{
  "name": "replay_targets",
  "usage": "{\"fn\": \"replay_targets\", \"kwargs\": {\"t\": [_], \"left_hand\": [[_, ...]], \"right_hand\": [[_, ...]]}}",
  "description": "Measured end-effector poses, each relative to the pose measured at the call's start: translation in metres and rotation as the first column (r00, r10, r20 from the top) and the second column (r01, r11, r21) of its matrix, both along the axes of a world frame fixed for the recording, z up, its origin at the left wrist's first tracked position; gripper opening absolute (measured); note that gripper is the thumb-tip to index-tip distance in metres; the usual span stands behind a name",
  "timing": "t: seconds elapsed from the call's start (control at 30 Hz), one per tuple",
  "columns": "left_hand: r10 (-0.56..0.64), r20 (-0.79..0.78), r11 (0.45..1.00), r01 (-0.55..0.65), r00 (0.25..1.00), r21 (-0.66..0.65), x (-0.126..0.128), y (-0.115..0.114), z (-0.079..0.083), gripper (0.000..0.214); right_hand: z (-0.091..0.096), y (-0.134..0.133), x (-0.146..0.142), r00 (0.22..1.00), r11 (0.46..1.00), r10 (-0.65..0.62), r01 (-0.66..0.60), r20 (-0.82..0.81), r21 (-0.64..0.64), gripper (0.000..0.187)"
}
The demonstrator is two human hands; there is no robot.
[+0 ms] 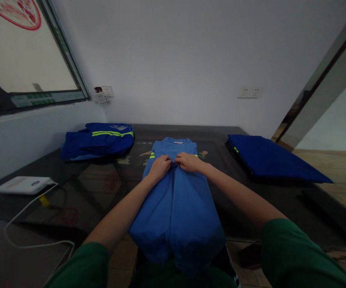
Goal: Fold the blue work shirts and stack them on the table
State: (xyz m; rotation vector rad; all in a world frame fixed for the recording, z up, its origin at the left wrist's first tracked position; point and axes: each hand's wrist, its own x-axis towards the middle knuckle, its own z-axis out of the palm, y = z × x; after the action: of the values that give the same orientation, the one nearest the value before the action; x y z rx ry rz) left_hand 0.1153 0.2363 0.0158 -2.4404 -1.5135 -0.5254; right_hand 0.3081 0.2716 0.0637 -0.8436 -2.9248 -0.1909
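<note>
A light blue work jacket (188,204) lies lengthwise before me, its collar and label toward the wall and its lower end hanging over the table's near edge. Yellow-green stripes show at both sides near the top. Two long folded parts meet along a seam down its middle. My left hand (161,167) pinches the cloth just left of that seam, below the collar. Close beside it, my right hand (189,162) has its fingers closed on the cloth to the right. The fingertips of both hands almost touch.
Folded dark blue clothing (107,142) with yellow stripes lies at the back left of the dark table (221,150). Another dark blue folded pile (269,158) lies on the right. A white device (24,185) with a white cable (25,245) sits at the left.
</note>
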Motion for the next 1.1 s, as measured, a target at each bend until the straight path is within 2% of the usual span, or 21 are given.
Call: {"fn": "replay_targets", "kwargs": {"t": [0.1,0.3,0.43,0.6,0.8,0.9,0.97,1.1], "left_hand": [[-0.049,0.038,0.999,0.05,0.998,-0.021,-0.003,-0.002,-0.003,0.018],[0.019,0.077,0.997,-0.013,0.997,-0.078,-0.003,-0.004,-0.003,0.014],[0.051,0.065,0.998,-0.049,0.997,-0.026,-0.005,-0.001,0.0,0.015],[0.004,0.017,1.0,-0.004,1.0,0.016,-0.008,0.002,0.003,0.02],[-0.074,0.009,0.996,0.074,0.997,-0.052,-0.007,-0.003,0.002,0.023],[-0.098,0.088,0.991,0.105,0.991,-0.081,-0.003,-0.006,-0.002,0.035],[-0.086,0.13,0.989,0.101,0.988,-0.107,0.0,-0.007,-0.002,0.034],[-0.034,0.17,0.99,0.057,0.985,-0.131,0.0,-0.007,-0.002,0.03]], "right_hand": [[-0.006,0.001,0.001,0.999,0.998,-0.037,0.036,-0.022,-0.049,0.027],[-0.012,0.01,0.005,0.994,0.993,-0.05,0.039,-0.099,-0.108,0.028],[-0.012,0.012,0.009,0.987,0.987,-0.037,0.012,-0.155,-0.161,0.029],[-0.008,0.007,0.01,0.985,0.985,-0.038,0.009,-0.167,-0.175,0.03],[-0.007,0.004,0.01,0.997,0.989,-0.045,0.035,-0.066,-0.145,0.032],[-0.007,0.007,0.009,1.0,0.994,0.031,-0.031,0.002,-0.1,0.039],[-0.007,0.009,0.006,0.993,0.994,0.099,-0.096,0.062,-0.053,0.041],[-0.001,0.008,-0.006,0.966,0.982,0.167,-0.182,0.197,0.059,0.027]]}}
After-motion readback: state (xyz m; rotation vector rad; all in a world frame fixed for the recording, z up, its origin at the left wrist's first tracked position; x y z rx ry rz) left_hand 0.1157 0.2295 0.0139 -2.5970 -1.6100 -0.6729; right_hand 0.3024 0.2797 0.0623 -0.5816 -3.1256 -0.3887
